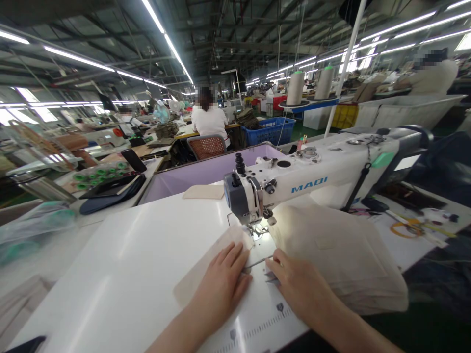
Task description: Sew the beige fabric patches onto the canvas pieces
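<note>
My left hand [226, 274] lies flat with its fingers stretched out on a beige fabric piece [193, 282], left of the needle area. The far end of that piece reaches close to the presser foot [257, 228] of a white sewing machine [316, 181]. My right hand [296, 277] is closed, thumb and fingers curled, just in front of the needle plate [263, 247]. A small grey metal piece [271, 277] shows under its fingers; its kind is unclear. Larger stacked beige fabric [331, 245] lies beside my right hand, under the machine arm.
Another beige piece [204, 191] lies at the back of the white table [140, 250]. Orange-handled scissors [406, 228] lie on the right. Behind the table are a lilac bin [195, 169], thread cones [295, 88] and a seated person [209, 117]. A phone [133, 160] stands at left.
</note>
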Tool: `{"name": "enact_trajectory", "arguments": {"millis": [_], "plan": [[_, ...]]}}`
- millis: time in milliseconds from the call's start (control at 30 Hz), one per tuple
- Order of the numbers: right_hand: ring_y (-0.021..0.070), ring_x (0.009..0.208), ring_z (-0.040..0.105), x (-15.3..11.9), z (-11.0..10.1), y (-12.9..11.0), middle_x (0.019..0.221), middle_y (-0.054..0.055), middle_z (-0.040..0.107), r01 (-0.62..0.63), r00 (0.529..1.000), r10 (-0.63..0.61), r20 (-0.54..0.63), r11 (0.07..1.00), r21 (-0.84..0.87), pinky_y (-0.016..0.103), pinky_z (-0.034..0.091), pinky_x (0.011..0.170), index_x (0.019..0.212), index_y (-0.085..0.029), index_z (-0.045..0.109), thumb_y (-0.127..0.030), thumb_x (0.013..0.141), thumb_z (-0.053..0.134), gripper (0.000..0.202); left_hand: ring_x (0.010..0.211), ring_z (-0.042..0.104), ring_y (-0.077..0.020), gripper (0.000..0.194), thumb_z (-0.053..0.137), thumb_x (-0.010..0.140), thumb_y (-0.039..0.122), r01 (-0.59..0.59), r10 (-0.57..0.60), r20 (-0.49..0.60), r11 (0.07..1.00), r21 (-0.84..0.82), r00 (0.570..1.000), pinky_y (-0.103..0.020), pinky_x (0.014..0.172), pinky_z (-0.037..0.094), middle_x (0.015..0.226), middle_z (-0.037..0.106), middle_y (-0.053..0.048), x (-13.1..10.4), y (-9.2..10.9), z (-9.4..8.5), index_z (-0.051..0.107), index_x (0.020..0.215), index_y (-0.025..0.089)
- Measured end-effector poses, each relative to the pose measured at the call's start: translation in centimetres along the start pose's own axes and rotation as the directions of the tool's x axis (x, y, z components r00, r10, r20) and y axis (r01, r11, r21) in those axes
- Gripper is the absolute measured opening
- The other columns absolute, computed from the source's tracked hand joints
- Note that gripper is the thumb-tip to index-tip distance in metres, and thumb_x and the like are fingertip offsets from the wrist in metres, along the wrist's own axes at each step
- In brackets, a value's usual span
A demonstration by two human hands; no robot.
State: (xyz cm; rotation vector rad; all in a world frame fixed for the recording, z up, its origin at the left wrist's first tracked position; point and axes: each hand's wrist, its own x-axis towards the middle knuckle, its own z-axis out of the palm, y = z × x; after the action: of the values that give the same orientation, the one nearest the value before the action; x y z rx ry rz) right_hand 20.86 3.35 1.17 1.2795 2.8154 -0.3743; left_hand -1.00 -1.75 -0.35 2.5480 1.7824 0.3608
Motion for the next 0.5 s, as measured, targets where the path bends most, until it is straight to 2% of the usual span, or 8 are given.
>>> {"name": "enact_trajectory", "arguments": {"millis": [133,267,333,400,433,500], "plan": [[0.0230,0.082,0.070,0.2,0.1,0.1,0.113,0.008,0.066,-0.004,1.000,0.004,0.002,1.000,0.000,0.031,0.050,0.063,0.112,-0.019,0.067,-0.006,0.092,0.056,0.026,0.137,0.054,-0.0274,0.043,0.050,0.102,0.030,0.038,-0.036,0.042,0.998,-0.056,0.998,-0.049,0.111,0.050,0.148,0.058,-0.009,-0.5,0.2,-1.2,0.053,0.144,0.022],[0.0230,0.084,0.070,0.2,0.2,0.2,0.114,0.008,0.066,0.008,1.000,-0.008,-0.011,1.000,0.026,0.031,0.050,0.065,0.110,-0.019,0.067,-0.008,0.091,0.058,0.024,0.131,0.059,-0.0221,0.044,0.043,0.099,0.012,-0.028,0.036,0.095,0.996,-0.081,0.995,-0.044,0.111,0.050,0.144,0.062,-0.003,0.2,-1.3,-2.2,0.063,0.135,0.029],[0.0222,0.083,0.070,0.0,0.2,0.3,0.112,0.008,0.066,0.009,0.999,-0.008,-0.033,0.999,0.039,0.030,0.050,0.065,0.109,-0.019,0.068,-0.009,0.092,0.057,0.022,0.125,0.062,-0.0236,0.041,0.046,0.098,0.012,-0.018,0.020,0.107,1.000,-0.018,0.994,-0.043,0.105,0.054,0.137,0.066,-0.005,0.6,-2.0,-2.6,0.065,0.130,0.029],[0.0208,0.082,0.069,-0.1,0.4,0.5,0.113,0.008,0.066,-0.001,0.998,0.005,-0.070,0.998,0.057,0.029,0.049,0.066,0.110,-0.020,0.069,-0.009,0.094,0.053,0.025,0.115,0.064,-0.0280,0.030,0.049,0.099,0.020,0.121,-0.138,0.125,0.984,0.134,0.983,-0.044,0.091,0.060,0.125,0.069,-0.011,0.8,-2.1,-2.9,0.067,0.122,0.022],[0.0201,0.083,0.069,-0.3,0.4,0.7,0.114,0.008,0.065,-0.009,0.996,0.015,-0.091,0.997,0.071,0.029,0.049,0.067,0.113,-0.021,0.068,-0.008,0.095,0.050,0.029,0.109,0.065,-0.0297,0.026,0.048,0.100,0.024,0.221,-0.255,0.135,0.950,0.220,0.958,-0.043,0.082,0.061,0.119,0.068,-0.014,0.9,-2.0,-3.1,0.067,0.116,0.019],[0.0197,0.087,0.069,-0.5,0.5,1.1,0.119,0.009,0.064,-0.027,0.992,0.039,-0.123,0.995,0.101,0.029,0.049,0.071,0.122,-0.021,0.066,-0.005,0.093,0.048,0.038,0.097,0.067,-0.0298,0.030,0.040,0.104,0.031,0.386,-0.462,0.167,0.854,0.349,0.871,-0.040,0.071,0.060,0.109,0.065,-0.015,0.9,-1.3,-3.4,0.066,0.106,0.015]]}}
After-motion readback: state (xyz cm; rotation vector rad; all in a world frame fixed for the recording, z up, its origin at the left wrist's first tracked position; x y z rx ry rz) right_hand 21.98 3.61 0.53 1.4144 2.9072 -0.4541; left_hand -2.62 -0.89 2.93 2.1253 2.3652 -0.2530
